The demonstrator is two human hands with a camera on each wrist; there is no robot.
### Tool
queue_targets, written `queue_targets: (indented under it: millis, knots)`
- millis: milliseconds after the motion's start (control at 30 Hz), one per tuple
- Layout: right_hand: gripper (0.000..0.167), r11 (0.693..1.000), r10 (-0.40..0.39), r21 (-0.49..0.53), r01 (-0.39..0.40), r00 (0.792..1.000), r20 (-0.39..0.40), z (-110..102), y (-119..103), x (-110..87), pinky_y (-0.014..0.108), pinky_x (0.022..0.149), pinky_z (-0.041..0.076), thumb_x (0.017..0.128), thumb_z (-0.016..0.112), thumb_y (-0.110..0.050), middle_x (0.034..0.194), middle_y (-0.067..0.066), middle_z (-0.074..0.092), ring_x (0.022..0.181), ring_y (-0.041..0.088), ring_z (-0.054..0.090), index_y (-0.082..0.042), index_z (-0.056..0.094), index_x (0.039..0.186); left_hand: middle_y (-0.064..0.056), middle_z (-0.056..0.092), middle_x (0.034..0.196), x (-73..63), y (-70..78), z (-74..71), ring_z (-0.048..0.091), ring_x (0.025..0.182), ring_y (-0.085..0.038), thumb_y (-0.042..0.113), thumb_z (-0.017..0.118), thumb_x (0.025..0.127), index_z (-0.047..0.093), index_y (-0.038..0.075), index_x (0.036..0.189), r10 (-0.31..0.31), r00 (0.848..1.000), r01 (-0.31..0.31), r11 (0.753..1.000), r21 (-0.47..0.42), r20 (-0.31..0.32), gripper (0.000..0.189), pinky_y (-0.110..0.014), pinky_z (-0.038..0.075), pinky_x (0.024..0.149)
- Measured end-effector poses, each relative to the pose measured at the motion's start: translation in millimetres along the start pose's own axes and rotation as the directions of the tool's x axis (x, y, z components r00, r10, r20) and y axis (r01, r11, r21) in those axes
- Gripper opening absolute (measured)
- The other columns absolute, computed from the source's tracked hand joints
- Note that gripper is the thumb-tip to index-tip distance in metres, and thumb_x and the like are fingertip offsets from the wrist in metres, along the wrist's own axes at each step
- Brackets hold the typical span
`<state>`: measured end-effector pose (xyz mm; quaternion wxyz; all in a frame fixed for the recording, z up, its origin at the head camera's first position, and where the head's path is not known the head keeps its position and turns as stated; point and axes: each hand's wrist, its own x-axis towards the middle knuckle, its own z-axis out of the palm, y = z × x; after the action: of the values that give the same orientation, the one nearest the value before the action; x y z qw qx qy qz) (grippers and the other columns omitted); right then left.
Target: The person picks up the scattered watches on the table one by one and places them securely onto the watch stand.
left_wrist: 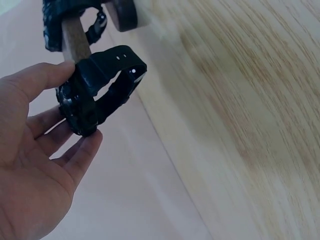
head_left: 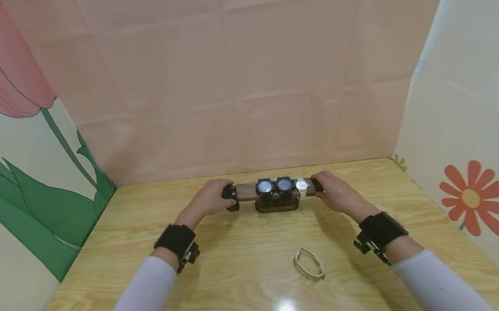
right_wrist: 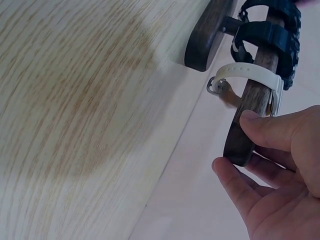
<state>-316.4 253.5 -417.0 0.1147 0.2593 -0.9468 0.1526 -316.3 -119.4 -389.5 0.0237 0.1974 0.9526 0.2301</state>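
A dark wooden watch stand (head_left: 246, 192) stands near the back of the table, its horizontal bar raised on an oval base (head_left: 277, 206). My left hand (head_left: 210, 198) holds a black watch (left_wrist: 82, 102) at the bar's left end, thumb on the strap and fingers by the case. The strap forms a buckled loop at the bar's end. At the opposite end, my right hand (right_wrist: 285, 160) grips the bare bar tip between thumb and fingers. Two more black watches (head_left: 264, 187) and a white-strapped watch (right_wrist: 252, 73) hang around the bar between the hands.
A pale, thin-banded watch or bracelet (head_left: 308, 263) lies on the wooden table (head_left: 226, 279), nearer to me and between my forearms. Behind the table rises a pink backdrop (head_left: 232, 76), with floral sheets at both sides.
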Motion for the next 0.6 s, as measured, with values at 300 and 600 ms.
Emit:
queue_targets:
  millis: [300, 600]
  knots:
    - [0.045, 1.000, 0.014, 0.019, -0.014, 1.000, -0.003, 0, -2, -0.8, 0.056, 0.097, 0.051, 0.089, 0.072, 0.004, 0.123, 0.028, 0.058, 0.114, 0.044, 0.060, 0.011, 0.054, 0.129, -0.015, 0.060, 0.138, 2.9, 5.9, 2.0, 0.057, 0.126, -0.030, 0.021, 0.077, 0.092, 0.054, 0.004, 0.145, 0.018, 1.000, -0.018, 1.000, 0.021, -0.003, 0.061, -0.043, 0.049, 0.106]
    - [0.044, 0.999, 0.022, 0.040, -0.022, 1.000, 0.004, -2, -4, -2.7, 0.056, 0.097, 0.051, 0.090, 0.071, 0.004, 0.124, 0.029, 0.058, 0.115, 0.044, 0.059, 0.011, 0.054, 0.130, -0.014, 0.060, 0.139, 5.3, 11.8, 2.9, 0.057, 0.127, -0.030, 0.019, 0.076, 0.093, 0.053, 0.004, 0.146, 0.045, 0.999, -0.045, 0.998, 0.049, -0.001, 0.060, -0.042, 0.049, 0.105]
